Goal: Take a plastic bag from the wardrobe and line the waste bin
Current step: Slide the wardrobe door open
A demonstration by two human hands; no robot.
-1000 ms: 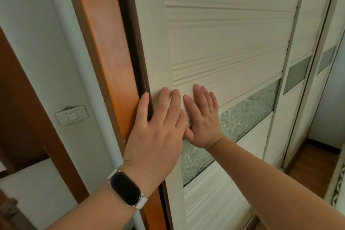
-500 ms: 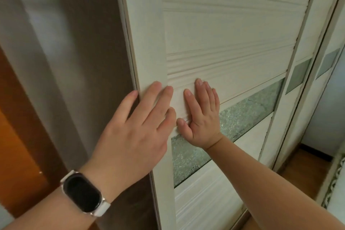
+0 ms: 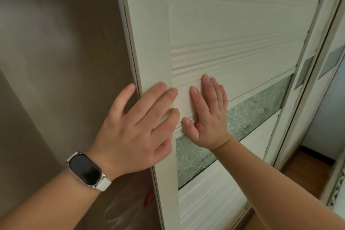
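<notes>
The cream sliding wardrobe door (image 3: 233, 24) fills the middle of the head view, with ribbed panels and a frosted glass strip (image 3: 257, 106). My left hand (image 3: 138, 129), with a smartwatch on the wrist, lies flat on the door's left edge, fingers straight. My right hand (image 3: 209, 115) presses flat on the panel just right of it, fingers straight. Left of the door the wardrobe interior (image 3: 61, 80) is open, brown and blurred. Something pale with a red mark (image 3: 149, 197) shows low inside; I cannot tell what it is. No waste bin is in view.
A second sliding door (image 3: 306, 73) and a third panel (image 3: 334, 58) stand to the right. Wooden floor (image 3: 306, 172) shows at the lower right, beside a blue-grey wall (image 3: 328, 121).
The door has slid to the right under both hands, uncovering the brown wardrobe interior. The orange frame and the wall switch have gone out of view.
</notes>
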